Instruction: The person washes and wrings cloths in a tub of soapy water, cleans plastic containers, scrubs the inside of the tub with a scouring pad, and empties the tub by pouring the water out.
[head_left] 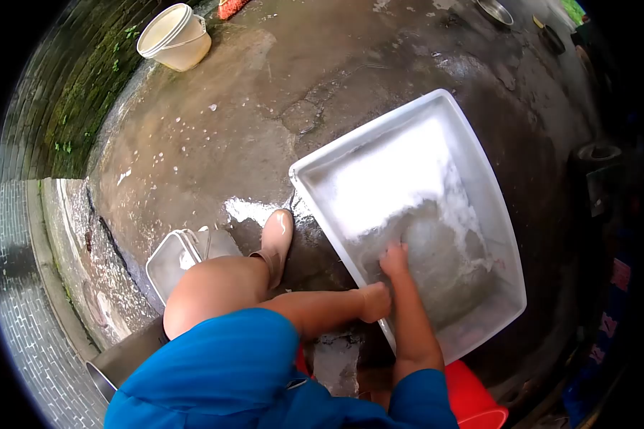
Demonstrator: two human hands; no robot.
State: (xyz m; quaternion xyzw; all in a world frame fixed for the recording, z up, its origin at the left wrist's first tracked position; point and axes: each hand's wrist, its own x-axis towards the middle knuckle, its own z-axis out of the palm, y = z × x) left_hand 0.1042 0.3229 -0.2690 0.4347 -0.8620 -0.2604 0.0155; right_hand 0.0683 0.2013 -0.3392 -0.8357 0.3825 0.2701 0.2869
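Observation:
A large white plastic tub (479,171) stands in front of me, slightly to the right, with cloudy water (444,257) and thick white foam (408,179) in it. My left hand (374,302) is closed at the tub's near left rim, its fingers curled over the edge. Inside the tub, my right hand (393,259) dips into the water just below the foam. Its fingertips are partly under the surface, so their grip and anything in them are hidden.
A white bucket (182,46) stands at the far left by a mossy wall. Near my boot (277,232) is a pale square container (168,264). A red bucket (469,400) sits at the lower right, a metal pot (122,357) at the lower left. The concrete floor (243,129) is wet.

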